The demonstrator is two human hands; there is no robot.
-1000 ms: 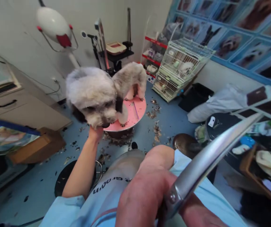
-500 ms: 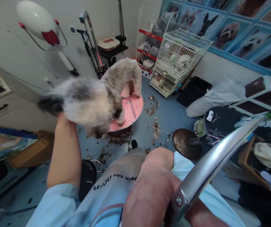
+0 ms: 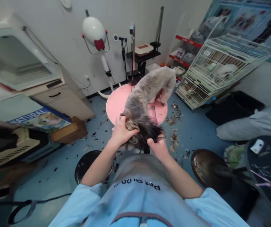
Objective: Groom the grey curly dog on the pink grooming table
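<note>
A dog (image 3: 145, 91) with a short-clipped grey and cream coat stands on the round pink table (image 3: 116, 101), its head low and towards me. My left hand (image 3: 123, 130) grips the left side of its head, fingers in the longer fur and thumb pointing inward. On the other side, my right hand (image 3: 159, 146) holds the dark fur of the head, thumb towards me and fingers partly hidden in the fur. The dog's face is hidden from view. A purple comb (image 3: 153, 114) lies on the table beside the dog.
Hair clippings (image 3: 174, 138) litter the blue floor. A black round stool (image 3: 88, 165) is at left, a brown round seat (image 3: 208, 167) at right. A dark tray (image 3: 270, 170) holds scissors and combs. Wire cages (image 3: 220, 69) stand behind; a white dryer (image 3: 94, 31) rises on its stand.
My right hand, raised close to the camera near a large shiny metal bar, is now down at the dog's head. The bar is gone from view. The dog's head has swung right and lower.
</note>
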